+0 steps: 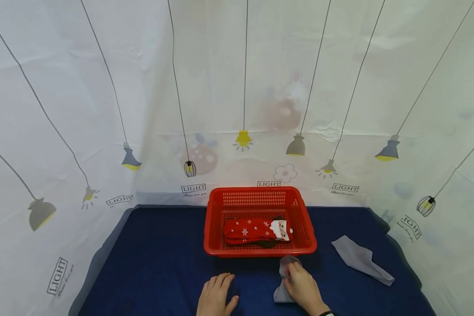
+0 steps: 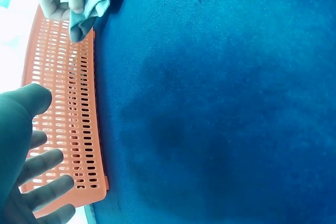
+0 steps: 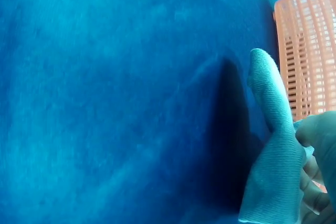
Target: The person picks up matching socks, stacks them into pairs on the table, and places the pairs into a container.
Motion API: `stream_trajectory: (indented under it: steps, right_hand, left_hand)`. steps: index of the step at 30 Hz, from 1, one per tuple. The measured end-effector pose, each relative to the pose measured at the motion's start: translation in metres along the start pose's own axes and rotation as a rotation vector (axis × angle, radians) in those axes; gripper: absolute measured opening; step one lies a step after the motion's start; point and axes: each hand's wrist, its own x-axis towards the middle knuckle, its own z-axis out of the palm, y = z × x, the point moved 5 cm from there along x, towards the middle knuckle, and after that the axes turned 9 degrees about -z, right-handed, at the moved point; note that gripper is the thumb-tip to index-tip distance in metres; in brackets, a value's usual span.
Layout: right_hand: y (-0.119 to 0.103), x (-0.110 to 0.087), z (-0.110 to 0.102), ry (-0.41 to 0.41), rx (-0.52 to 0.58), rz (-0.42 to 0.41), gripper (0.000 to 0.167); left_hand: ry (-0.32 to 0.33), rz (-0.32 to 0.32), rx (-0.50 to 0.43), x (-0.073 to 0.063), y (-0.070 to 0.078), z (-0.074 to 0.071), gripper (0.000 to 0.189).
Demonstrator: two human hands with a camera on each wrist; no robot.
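In my right hand I pinch a grey sock, held just in front of the basket; the right wrist view shows the sock raised off the cloth with a shadow beside it. My left hand holds nothing, its fingers spread and extended over the cloth left of the sock. Behind both hands stands a red plastic basket. Red socks with snowflakes and a Santa face lie inside it, over something dark green. A second grey sock lies flat to the right of the basket.
A dark blue cloth covers the table. White sheeting printed with hanging lamps rises behind the table and along both sides. The basket stands near the table's back edge.
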Motion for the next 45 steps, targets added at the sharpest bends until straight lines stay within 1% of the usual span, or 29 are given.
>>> stream_trajectory:
  steps: [5,8,12,16,18,24,30,38,41,45]
  right_hand:
    - [-0.014,0.005,0.003,0.004,-0.02,-0.077,0.027]
    - [-0.023,0.009,0.005,-0.008,-0.01,-0.111,0.026]
    - [-0.035,0.014,0.008,-0.026,0.001,-0.157,0.025]
    - [-0.046,0.018,0.012,-0.023,-0.01,-0.212,0.023]
    - [-0.05,0.02,0.015,-0.034,-0.011,-0.234,0.022]
    - [-0.06,0.025,0.024,-0.103,0.024,-0.278,0.02]
    - [-0.068,0.023,0.03,-0.098,-0.003,-0.345,0.021]
    - [-0.067,0.019,0.033,-0.119,-0.053,-0.36,0.021]
    - [-0.066,0.02,0.031,-0.115,-0.084,-0.353,0.021]
    - [-0.063,0.027,0.027,-0.113,-0.125,-0.324,0.019]
  left_hand:
    - [-0.008,0.002,-0.002,0.0,0.0,0.0,0.049]
    - [-0.009,0.004,-0.005,0.0,0.0,-0.001,0.049]
    - [0.0,0.008,-0.002,-0.001,-0.001,0.0,0.049]
    - [0.02,0.014,0.0,-0.002,-0.001,0.0,0.048]
    - [0.024,0.018,-0.001,-0.001,-0.001,0.0,0.048]
    - [0.018,0.027,-0.009,-0.001,-0.002,0.0,0.049]
    - [0.047,0.044,0.008,-0.002,-0.002,0.0,0.049]
    - [0.049,0.054,0.012,-0.003,-0.001,0.002,0.047]
    - [0.069,0.057,0.012,-0.003,-0.001,0.002,0.047]
    - [0.105,0.067,0.011,-0.003,0.0,0.001,0.047]
